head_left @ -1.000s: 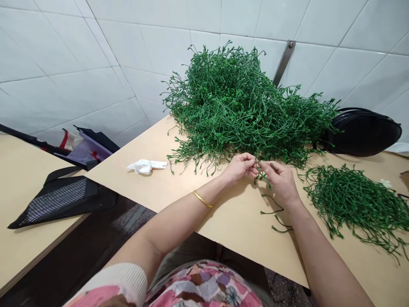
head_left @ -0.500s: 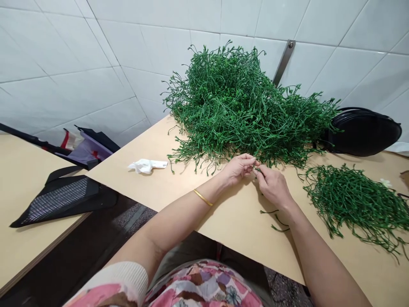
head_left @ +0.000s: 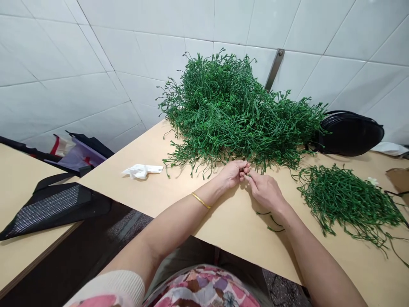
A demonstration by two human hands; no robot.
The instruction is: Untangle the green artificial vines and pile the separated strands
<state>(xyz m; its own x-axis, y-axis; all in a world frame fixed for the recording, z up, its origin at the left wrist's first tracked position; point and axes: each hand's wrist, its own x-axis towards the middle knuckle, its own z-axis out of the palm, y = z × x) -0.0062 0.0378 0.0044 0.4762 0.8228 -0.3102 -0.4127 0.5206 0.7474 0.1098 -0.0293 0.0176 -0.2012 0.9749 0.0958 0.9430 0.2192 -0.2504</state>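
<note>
pinching a mostly hidden green stem (head_left: 246, 175) in closed fingers, the left hand (head_left: 234, 173) and right hand (head_left: 267, 191) meet just in front of the big green pile (head_left: 223, 113); loose stems (head_left: 275, 230) lie near the right wrist, a smaller pile (head_left: 347, 198) farther right on the table (head_left: 230, 230).

Left hand (head_left: 233, 175) and right hand (head_left: 267, 191) pinch a mostly hidden green stem (head_left: 246, 175); large stem pile (head_left: 230, 111) beyond the fingers (head_left: 256, 178), smaller pile (head_left: 348, 198) to their right.
</note>
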